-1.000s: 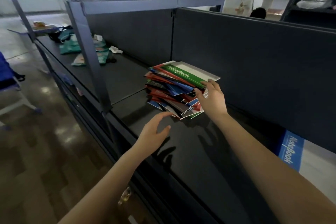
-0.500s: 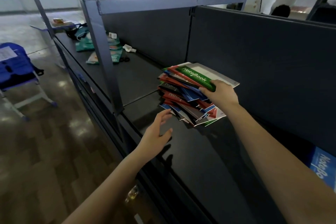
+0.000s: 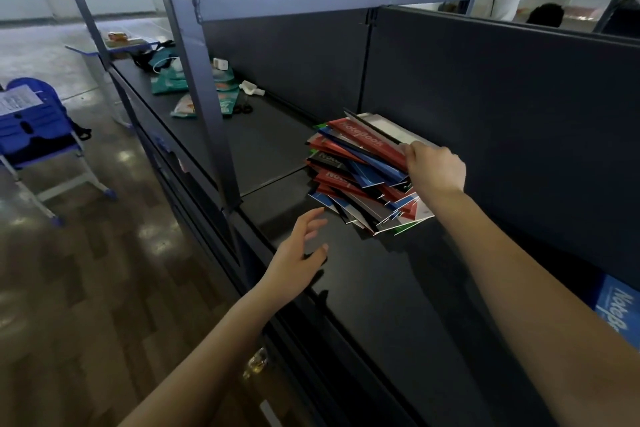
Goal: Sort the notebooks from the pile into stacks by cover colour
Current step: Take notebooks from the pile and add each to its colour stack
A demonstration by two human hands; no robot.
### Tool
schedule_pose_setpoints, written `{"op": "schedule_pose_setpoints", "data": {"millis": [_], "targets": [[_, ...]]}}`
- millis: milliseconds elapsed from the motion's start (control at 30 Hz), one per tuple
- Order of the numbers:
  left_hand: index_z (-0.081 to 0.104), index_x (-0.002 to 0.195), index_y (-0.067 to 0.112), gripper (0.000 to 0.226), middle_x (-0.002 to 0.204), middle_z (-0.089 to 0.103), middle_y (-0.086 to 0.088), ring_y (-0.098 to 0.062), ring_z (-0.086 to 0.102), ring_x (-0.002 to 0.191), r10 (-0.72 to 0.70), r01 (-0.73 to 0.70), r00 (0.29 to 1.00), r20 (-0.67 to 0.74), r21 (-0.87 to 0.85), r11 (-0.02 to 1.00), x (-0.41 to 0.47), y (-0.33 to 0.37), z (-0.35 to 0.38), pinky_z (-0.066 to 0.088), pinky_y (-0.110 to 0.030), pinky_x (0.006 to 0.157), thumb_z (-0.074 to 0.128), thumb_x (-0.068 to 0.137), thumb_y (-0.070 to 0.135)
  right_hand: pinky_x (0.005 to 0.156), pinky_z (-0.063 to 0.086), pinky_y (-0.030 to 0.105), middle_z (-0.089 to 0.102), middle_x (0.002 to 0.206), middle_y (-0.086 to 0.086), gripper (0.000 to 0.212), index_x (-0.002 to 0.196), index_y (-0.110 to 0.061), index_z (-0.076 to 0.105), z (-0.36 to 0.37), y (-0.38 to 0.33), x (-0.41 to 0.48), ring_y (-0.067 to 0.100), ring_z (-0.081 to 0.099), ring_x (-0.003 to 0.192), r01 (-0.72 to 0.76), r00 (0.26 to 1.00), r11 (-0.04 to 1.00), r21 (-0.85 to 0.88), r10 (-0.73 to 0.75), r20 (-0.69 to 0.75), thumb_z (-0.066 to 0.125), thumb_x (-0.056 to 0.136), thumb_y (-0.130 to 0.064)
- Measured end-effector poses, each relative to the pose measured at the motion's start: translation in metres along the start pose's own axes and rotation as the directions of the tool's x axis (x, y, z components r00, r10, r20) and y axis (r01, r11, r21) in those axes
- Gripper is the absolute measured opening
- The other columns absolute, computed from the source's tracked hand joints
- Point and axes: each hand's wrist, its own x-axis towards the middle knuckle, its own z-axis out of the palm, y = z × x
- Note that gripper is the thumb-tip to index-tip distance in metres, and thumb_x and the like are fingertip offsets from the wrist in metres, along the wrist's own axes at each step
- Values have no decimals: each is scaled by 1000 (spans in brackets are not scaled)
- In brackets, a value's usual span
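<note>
One messy pile of notebooks (image 3: 360,180) sits on the desk (image 3: 398,305). Right hand (image 3: 434,172) grips the red notebook (image 3: 370,144) atop the pile; left hand (image 3: 298,258) hovers loose-fingered before it, holding nothing.

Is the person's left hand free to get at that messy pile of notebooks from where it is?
Probably yes. The left hand hovers open and empty above the dark shelf, just short of the notebook pile. Nothing lies between them. The right hand grips only the pile's far top corner.
</note>
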Motion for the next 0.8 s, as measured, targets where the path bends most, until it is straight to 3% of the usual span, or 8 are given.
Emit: {"op": "schedule_pose_setpoints", "data": {"millis": [233,400,467,567,700,800], "targets": [[26,134,41,54,135,42,14,-10,35,136,-2,2,1000,5,-12,1000,-7,-1,0,36,-2,84,51,97,10,63,47,33,65,98,11,43,111,-18,62,0,-1,-6,29,62,86,-27,997,995,97,20,73,44,95,-54],[25,132,45,55,135,45,11,-11,37,135,-2,2,1000,9,-1,1000,-11,-2,-4,35,-24,103,51,97,11,65,46,34,65,99,14,32,112,-13,62,3,-1,4,32,62,87,-57,997,997,48,54,57,41,100,-33],[26,130,47,56,132,47,10,-11,39,134,-2,2,1000,2,3,1000,-12,-2,-7,35,-21,101,52,96,11,70,50,36,65,103,12,30,118,-15,62,2,5,7,31,62,89,-92,994,989,115,84,75,43,100,-30],[26,130,46,55,134,45,12,-10,39,133,-13,13,1000,-9,4,1000,-14,-3,-9,39,-9,91,51,97,10,72,49,35,64,110,9,37,126,-22,59,-2,14,6,28,60,94,-110,983,972,208,76,166,45,98,-42],[27,132,43,53,130,45,17,-13,40,134,-26,26,1000,6,7,1000,-14,-6,-4,38,-25,104,50,97,10,72,45,32,61,114,6,53,130,-21,54,-6,19,3,23,57,100,-74,970,954,291,2,242,51,90,-57],[27,133,42,53,131,46,17,-11,39,134,-19,19,999,32,0,1000,-13,-4,2,36,-19,101,50,97,10,70,46,31,62,110,6,49,127,-20,56,-5,19,2,21,56,94,-37,974,959,282,-29,227,50,92,-54]]}}
